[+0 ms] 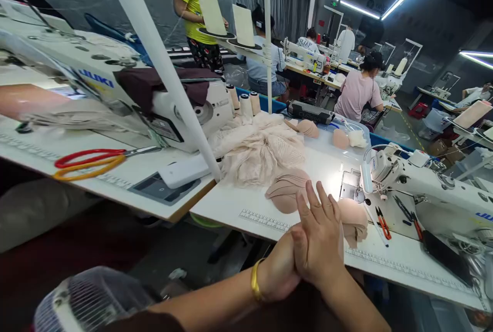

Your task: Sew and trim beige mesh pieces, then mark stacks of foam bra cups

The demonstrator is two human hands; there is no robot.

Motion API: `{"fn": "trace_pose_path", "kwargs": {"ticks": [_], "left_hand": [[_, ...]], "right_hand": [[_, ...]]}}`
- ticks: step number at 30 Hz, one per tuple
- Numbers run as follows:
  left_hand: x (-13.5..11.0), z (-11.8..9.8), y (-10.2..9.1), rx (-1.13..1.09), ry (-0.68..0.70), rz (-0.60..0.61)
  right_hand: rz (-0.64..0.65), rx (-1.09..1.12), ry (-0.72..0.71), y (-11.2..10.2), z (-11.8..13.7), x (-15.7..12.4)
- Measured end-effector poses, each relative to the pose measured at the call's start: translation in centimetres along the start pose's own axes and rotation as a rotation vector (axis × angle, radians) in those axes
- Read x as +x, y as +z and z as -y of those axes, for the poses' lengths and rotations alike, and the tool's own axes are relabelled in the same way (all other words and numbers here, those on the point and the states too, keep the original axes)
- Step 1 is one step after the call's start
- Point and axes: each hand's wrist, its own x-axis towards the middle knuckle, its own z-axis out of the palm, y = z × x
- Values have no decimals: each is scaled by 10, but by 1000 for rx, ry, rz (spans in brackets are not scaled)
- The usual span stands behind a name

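Observation:
My left hand, with a yellow band on its wrist, is pressed against my right hand in front of the table edge. The right hand's fingers are stretched out and slightly apart, pointing up. It covers most of the left hand's fingers, so their pose is hidden. Whether anything thin lies between the palms, I cannot make out. Just beyond the fingertips lies a fanned stack of beige moulded cups. More beige cups rest right of my hands, close to the sewing machine.
Sheer cream lace fabric is heaped at the back. Orange thread snips and a dark flat object lie at the right. Large scissors lie on the left table. A white pole rises between machines. Several people work beyond.

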Motion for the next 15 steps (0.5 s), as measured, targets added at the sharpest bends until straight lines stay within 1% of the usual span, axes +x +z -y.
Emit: {"fn": "trace_pose_path", "kwargs": {"ticks": [2, 4, 6, 8, 12, 13, 15], "left_hand": [[2, -3, 4, -26, -35, -2], [3, -5, 8, -38, -30, 37], [2, -2, 12, -36, -37, 92], [-1, 3, 13, -56, -78, 118], [-11, 14, 9, -111, -238, 139], [-13, 17, 8, -118, -254, 143], [-17, 22, 8, -134, -241, 134]], "right_hand": [[-60, -5, 102, 10, -7, 6], [-145, 38, 211, 8, -19, 6], [-214, 98, 322, 1, -30, 1], [-260, 136, 416, -8, -44, -7], [-315, 147, 583, -32, -68, -29], [-339, 152, 603, -40, -69, -35], [-397, 165, 560, -57, -62, -46]]}}
